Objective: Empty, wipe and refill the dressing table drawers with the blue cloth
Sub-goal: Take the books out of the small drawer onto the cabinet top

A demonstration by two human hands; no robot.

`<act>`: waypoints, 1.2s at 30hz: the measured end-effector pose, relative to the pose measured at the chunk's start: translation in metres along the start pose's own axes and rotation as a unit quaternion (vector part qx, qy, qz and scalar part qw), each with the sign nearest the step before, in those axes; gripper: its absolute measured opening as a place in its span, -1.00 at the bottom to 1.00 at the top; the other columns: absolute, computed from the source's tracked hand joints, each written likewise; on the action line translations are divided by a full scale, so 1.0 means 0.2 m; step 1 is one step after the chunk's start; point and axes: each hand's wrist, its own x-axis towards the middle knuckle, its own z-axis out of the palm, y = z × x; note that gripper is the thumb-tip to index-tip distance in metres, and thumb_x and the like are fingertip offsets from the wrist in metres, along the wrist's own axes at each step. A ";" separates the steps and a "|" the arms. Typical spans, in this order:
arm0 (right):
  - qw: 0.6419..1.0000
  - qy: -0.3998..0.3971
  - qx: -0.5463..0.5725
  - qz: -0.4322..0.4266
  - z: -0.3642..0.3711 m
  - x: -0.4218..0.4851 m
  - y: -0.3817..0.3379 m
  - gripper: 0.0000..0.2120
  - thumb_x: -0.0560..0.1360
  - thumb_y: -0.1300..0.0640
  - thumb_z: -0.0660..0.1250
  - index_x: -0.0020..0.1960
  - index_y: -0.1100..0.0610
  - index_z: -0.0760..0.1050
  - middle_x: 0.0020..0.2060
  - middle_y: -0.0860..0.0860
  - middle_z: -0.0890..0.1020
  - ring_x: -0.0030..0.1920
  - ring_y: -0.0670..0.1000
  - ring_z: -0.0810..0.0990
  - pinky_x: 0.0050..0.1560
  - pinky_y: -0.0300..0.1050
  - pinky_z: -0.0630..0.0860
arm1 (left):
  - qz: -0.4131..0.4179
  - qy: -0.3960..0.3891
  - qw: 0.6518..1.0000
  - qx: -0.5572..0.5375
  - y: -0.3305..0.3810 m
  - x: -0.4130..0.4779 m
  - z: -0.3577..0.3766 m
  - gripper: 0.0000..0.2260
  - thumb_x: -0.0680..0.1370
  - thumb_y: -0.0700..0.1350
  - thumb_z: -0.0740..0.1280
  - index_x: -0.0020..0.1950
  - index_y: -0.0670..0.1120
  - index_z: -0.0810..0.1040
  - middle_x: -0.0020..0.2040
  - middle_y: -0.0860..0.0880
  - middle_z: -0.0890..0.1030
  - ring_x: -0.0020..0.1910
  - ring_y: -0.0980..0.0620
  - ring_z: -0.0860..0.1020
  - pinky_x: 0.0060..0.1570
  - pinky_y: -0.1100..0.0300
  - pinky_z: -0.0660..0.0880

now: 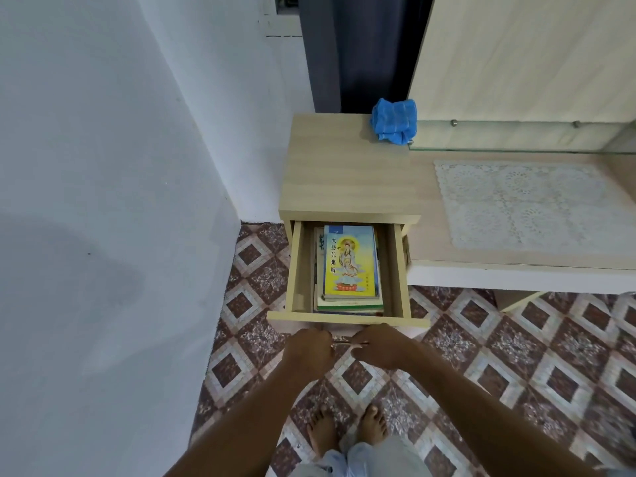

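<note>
Head view: left hand (309, 346) and right hand (380, 346) both grasp the handle (347, 343) of the open drawer (401, 270) holding stacked books (349, 266), the blue cloth (394, 121) lying upper centre on the tabletop (344, 173); overpulling could drop the loaded drawer onto the bare feet (373, 425).

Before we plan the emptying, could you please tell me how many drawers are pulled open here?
1: the drawer under the cabinet top, left of the dressing table, holding books; the left hand and right hand grip its handle. Drawers lower down may be hidden.
</note>
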 end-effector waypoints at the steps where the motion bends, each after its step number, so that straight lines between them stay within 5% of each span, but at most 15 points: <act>1: 1.000 0.004 0.002 0.000 0.00 0.00 0.00 -0.69 0.57 0.10 0.21 0.21 0.21 0.56 0.20 0.10 0.58 0.21 0.04 0.51 0.00 -0.26 0.35 | -0.001 0.002 1.000 0.003 0.00 -0.01 0.00 -0.74 0.56 -0.04 0.21 0.01 -0.20 0.58 -0.03 -0.19 0.63 -0.03 -0.17 0.61 -0.07 0.03 0.54; 8: 0.999 -0.027 -0.026 0.015 0.00 -0.03 -0.06 -0.63 0.54 0.06 0.23 0.25 0.24 0.52 0.21 0.15 0.57 0.20 0.08 0.52 0.15 -0.14 0.43 | 0.002 -0.054 0.998 0.021 0.06 -0.04 -0.10 -0.75 0.55 -0.08 0.26 -0.01 -0.25 0.57 -0.07 -0.22 0.62 -0.03 -0.20 0.60 -0.12 0.05 0.52; 12: 0.996 -0.065 -0.041 0.038 -0.06 -0.04 -0.10 -0.61 0.56 0.01 0.19 0.28 0.20 0.50 0.21 0.14 0.55 0.17 0.09 0.52 0.12 -0.09 0.43 | 0.006 -0.156 0.988 0.010 0.08 0.01 -0.21 -0.78 0.54 -0.15 0.28 0.03 -0.29 0.59 -0.34 -0.06 0.50 -0.18 -0.13 0.57 -0.18 0.06 0.49; 16: 0.992 -0.080 0.086 0.051 -0.24 -0.05 -0.12 -0.71 0.58 0.13 0.20 0.15 0.29 0.54 -0.18 0.10 0.58 -0.23 0.03 0.53 -0.24 -0.22 0.46 | -0.034 -0.252 0.962 -0.103 0.07 0.07 -0.38 -0.74 0.52 -0.09 0.33 0.09 -0.25 0.57 -0.09 -0.14 0.64 -0.19 -0.06 0.61 -0.17 0.13 0.57; 19: 0.963 -0.071 0.246 0.090 -0.37 -0.04 -0.12 -0.78 0.53 0.23 0.28 0.06 0.37 0.57 -0.26 0.14 0.64 -0.35 0.04 0.64 -0.13 -0.07 0.64 | -0.056 -0.295 0.924 -0.237 0.03 0.12 -0.54 -0.75 0.54 -0.13 0.33 0.06 -0.31 0.59 -0.16 -0.14 0.64 -0.21 -0.09 0.65 -0.16 0.06 0.64; 24: 0.931 0.136 0.314 0.131 -0.49 0.09 -0.09 -0.81 0.54 0.19 0.28 0.03 0.33 0.51 -0.12 0.22 0.57 -0.14 0.12 0.56 0.14 0.17 0.56 | -0.098 -0.134 0.905 -0.392 -0.03 0.25 -0.66 -0.77 0.56 -0.17 0.31 0.08 -0.32 0.56 -0.13 -0.20 0.63 -0.27 -0.07 0.61 -0.17 0.09 0.60; 26: 0.903 0.173 0.358 0.161 -0.49 0.14 -0.07 -0.87 0.51 0.16 0.31 -0.09 0.25 0.47 -0.08 0.28 0.61 -0.13 0.11 0.59 0.09 0.16 0.59 | -0.147 -0.050 0.900 -0.408 -0.04 0.33 -0.63 -0.81 0.56 -0.14 0.29 0.04 -0.26 0.55 -0.15 -0.17 0.59 -0.27 -0.05 0.58 -0.16 0.09 0.57; 30: 0.871 0.183 0.409 0.201 -0.46 0.22 -0.05 -0.80 0.47 0.11 0.34 -0.04 0.24 0.49 -0.02 0.21 0.63 -0.06 0.12 0.63 -0.17 -0.09 0.46 | -0.208 -0.012 0.851 -0.482 -0.05 0.43 -0.55 -0.80 0.50 -0.12 0.33 0.02 -0.23 0.57 -0.10 -0.16 0.61 -0.09 -0.13 0.63 -0.05 -0.01 0.61; 33: 0.849 0.193 0.438 0.225 -0.43 0.26 -0.05 -0.79 0.46 0.11 0.34 -0.02 0.26 0.51 0.03 0.23 0.62 0.07 0.20 0.62 0.01 0.05 0.58 | -0.210 -0.014 0.836 -0.506 -0.02 0.43 -0.52 -0.93 0.49 -0.12 0.34 -0.17 -0.08 0.51 -0.07 -0.15 0.62 -0.09 -0.11 0.63 -0.11 0.03 0.57; 36: 0.835 0.183 0.469 0.225 -0.41 0.30 -0.04 -0.76 0.41 0.10 0.35 0.01 0.22 0.55 -0.05 0.16 0.65 -0.03 0.16 0.65 0.11 0.13 0.59 | -0.226 0.006 0.805 -0.548 0.01 0.42 -0.51 -0.92 0.49 -0.10 0.34 -0.21 -0.03 0.51 -0.04 -0.17 0.64 -0.03 -0.15 0.63 -0.04 -0.03 0.57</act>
